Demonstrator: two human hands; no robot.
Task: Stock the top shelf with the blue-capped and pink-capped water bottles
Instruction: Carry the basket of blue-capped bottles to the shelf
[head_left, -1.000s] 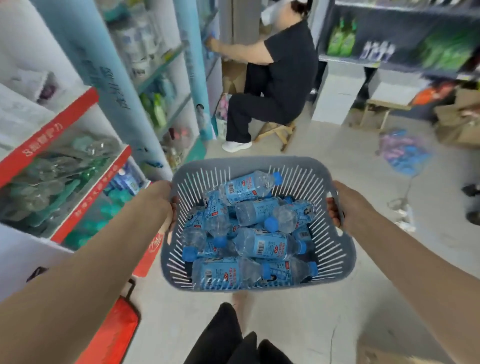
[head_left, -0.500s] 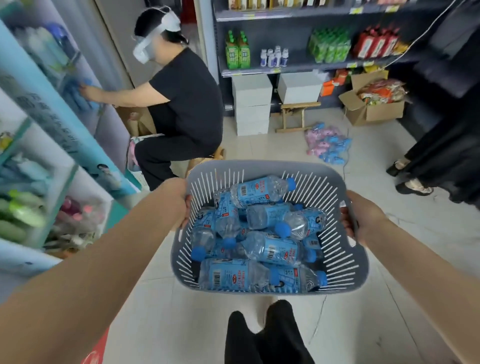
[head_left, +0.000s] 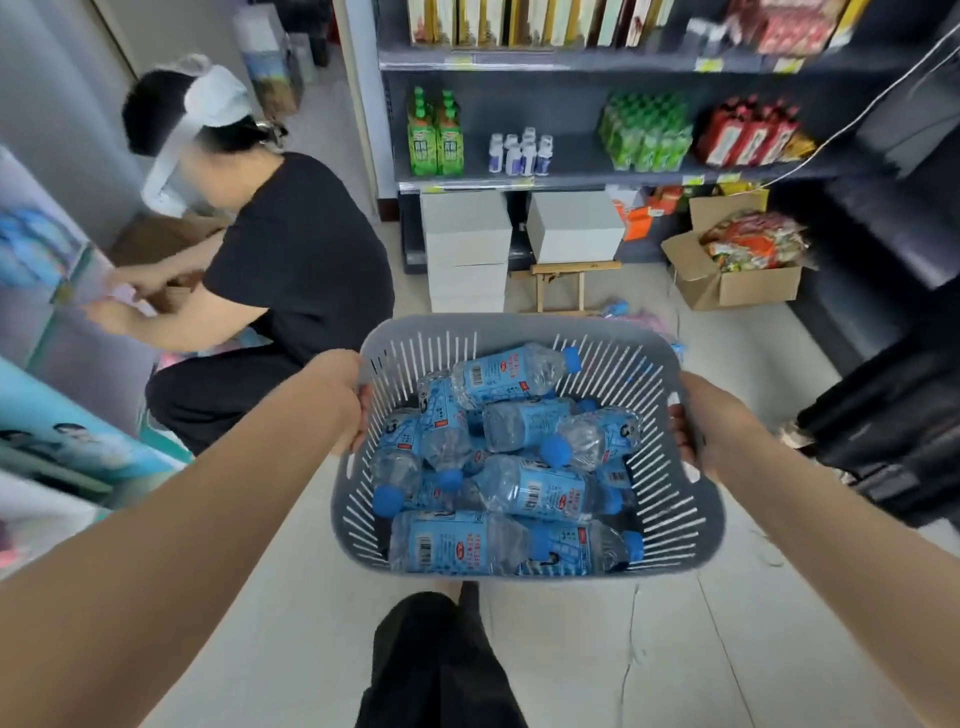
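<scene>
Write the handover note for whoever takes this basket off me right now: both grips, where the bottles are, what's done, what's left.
Grips: left grip holds the grey basket by its left rim; right grip holds the right rim.
Bottles: blue-capped bottles lie piled in the basket; no pink caps show in it.
Done: basket loaded and lifted off the floor.
Left: none of this load is shelved. Carry it to the top shelf, set the bottles there, then fetch the pink-capped ones. Mind the crouching person on the left.
</scene>
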